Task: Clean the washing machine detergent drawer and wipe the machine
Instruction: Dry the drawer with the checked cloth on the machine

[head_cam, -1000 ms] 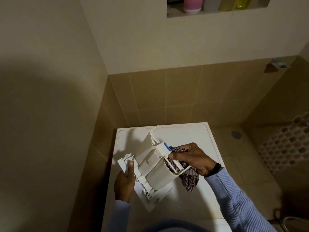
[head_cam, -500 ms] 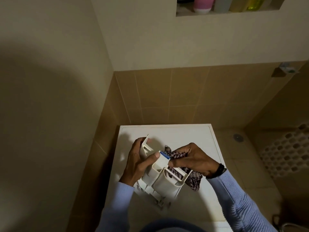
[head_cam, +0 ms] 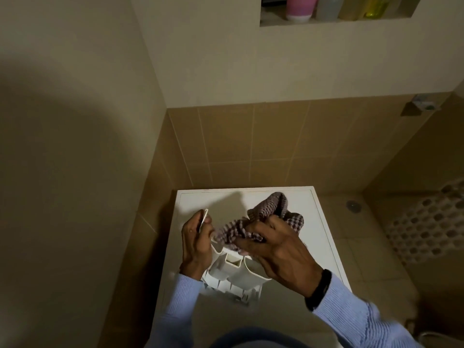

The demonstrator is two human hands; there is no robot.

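The detergent drawer (head_cam: 233, 270) was held above the washing machine top (head_cam: 313, 234), towards its front edge, and was gripped along its left wall by the curled fingers of the left hand (head_cam: 195, 244). A checked cloth (head_cam: 266, 217) was bunched in the fingers of the right hand (head_cam: 278, 254) and pressed into a compartment. If too much force were applied, the one-handed hold could be twisted loose and the drawer dropped.

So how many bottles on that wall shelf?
4 in the niche, left to right: pink bottle, whitish bottle, olive bottle, yellow bottle. A fifth may be hidden rightmost.
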